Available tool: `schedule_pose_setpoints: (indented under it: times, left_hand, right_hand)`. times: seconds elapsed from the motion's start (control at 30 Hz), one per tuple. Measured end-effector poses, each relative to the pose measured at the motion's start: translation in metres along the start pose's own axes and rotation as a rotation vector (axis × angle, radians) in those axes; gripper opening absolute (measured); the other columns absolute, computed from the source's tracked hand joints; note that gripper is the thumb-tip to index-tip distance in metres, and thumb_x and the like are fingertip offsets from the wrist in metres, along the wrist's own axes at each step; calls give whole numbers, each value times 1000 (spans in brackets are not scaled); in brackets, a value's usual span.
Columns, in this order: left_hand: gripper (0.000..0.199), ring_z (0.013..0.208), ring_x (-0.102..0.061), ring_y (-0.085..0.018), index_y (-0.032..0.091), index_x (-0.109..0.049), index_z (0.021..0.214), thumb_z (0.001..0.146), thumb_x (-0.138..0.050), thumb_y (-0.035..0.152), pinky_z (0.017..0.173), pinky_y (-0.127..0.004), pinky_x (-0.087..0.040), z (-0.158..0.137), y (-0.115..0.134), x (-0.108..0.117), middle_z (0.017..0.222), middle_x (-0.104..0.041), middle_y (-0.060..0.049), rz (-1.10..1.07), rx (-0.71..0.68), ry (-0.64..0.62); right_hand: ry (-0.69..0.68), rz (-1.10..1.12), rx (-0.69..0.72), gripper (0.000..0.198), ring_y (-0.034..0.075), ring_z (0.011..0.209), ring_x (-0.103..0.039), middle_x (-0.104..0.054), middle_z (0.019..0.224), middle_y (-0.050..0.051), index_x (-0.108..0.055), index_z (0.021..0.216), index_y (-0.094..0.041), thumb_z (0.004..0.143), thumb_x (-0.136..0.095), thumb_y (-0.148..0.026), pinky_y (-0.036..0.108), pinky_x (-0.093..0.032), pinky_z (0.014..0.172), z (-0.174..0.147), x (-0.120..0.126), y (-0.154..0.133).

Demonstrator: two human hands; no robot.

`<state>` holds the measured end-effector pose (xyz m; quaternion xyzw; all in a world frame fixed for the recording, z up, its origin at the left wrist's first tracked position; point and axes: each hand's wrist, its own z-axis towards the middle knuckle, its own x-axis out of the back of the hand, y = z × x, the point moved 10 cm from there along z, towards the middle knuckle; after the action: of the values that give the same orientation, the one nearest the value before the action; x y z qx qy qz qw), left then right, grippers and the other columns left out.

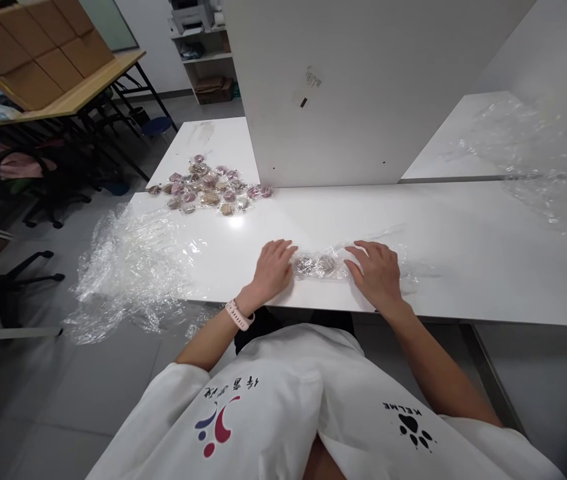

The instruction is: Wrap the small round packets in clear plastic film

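A long clear plastic bag (339, 270) lies flat on the white table in front of me, with a few small wrapped pieces (326, 265) at its left part, brown and greyish. My left hand (273, 268) rests at the bag's left end, its fingers stretched out and slightly curved. At the other side, my right hand (377, 272) lies over the bag with thumb and fingers spread. Part of the film is hidden beneath that palm. Neither hand visibly grasps anything.
Several pink and tan wrapped pieces (209, 190) lie heaped at the table's far left. A pile of clear bags (133, 267) hangs over the left edge. More clear film (548, 160) is at the right. A white upright panel (333, 100) borders the table's back.
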<state>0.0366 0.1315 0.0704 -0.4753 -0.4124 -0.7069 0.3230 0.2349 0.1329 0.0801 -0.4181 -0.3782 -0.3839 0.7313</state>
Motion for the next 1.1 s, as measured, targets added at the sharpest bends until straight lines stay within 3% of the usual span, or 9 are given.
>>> schedule_pose_setpoints:
  times: [0.1,0.23,0.37,0.47,0.53,0.6,0.7,0.9,1.1]
  left_hand:
    - [68,151,-24,-34,12,-36,150,83,-50,13,121,-55,-24,-17,18,-28,159,-36,-18,-32,-32,-91]
    - [65,152,-22,-30,8,-33,152,87,-34,3,123,-57,-23,-15,-4,-48,158,-35,-21,-131,220,1]
    - [52,151,-28,-27,17,-43,149,98,-31,15,124,-56,-22,-10,-31,-38,156,-43,-14,-523,460,207]
    - [46,139,-48,-24,23,-48,145,101,-36,26,115,-51,-40,-8,-35,-40,147,-55,-9,-1005,626,250]
    - [44,124,-60,-23,21,-52,141,99,-45,30,105,-45,-50,-3,-20,-50,137,-63,-10,-1334,671,169]
    - [43,113,-66,-22,18,-60,134,94,-56,32,99,-39,-54,-1,4,-58,127,-68,-11,-1616,682,59]
    - [38,103,-69,-22,15,-71,116,83,-70,34,93,-35,-54,-6,38,-66,115,-73,-12,-1865,704,-72]
    - [41,78,-69,-20,12,-76,87,63,-86,43,74,-30,-52,-21,53,-64,81,-74,-9,-1859,728,-176]
    - [44,60,-57,-11,11,-70,73,67,-83,52,62,-24,-43,-26,70,-52,67,-66,-4,-1694,595,-408]
  right_hand:
    - [-24,116,43,36,33,114,-53,-64,128,11,-67,125,-26,98,-45,-33,52,-43,97,-19,-7,-15]
    - [-41,280,-52,37,30,114,-56,-63,122,12,-65,126,-27,100,-42,-37,50,-47,99,-36,-25,-14]
    - [-14,567,-329,42,30,115,-58,-60,128,14,-62,129,-26,97,-48,-49,50,-50,99,-56,-34,-1]
    - [-50,894,-621,53,28,120,-58,-58,136,11,-55,136,-29,91,-57,-57,48,-50,102,-76,-49,-1]
    - [-48,1129,-767,55,25,130,-53,-53,144,7,-54,136,-33,88,-61,-60,45,-48,107,-82,-56,-8]
    - [-22,1351,-817,51,24,132,-51,-52,146,3,-56,130,-34,88,-61,-61,42,-50,105,-76,-57,-16]
    - [-33,1581,-862,46,26,120,-60,-65,126,5,-62,113,-29,87,-57,-67,42,-59,91,-60,-57,-17]
    - [-242,1771,-1080,44,26,88,-70,-70,86,4,-60,95,-25,78,-69,-65,40,-61,71,-52,-79,-10]
    - [-488,1829,-1270,27,15,51,-59,-64,61,-2,-67,90,-20,70,-84,-27,27,-53,48,-54,-100,-26]
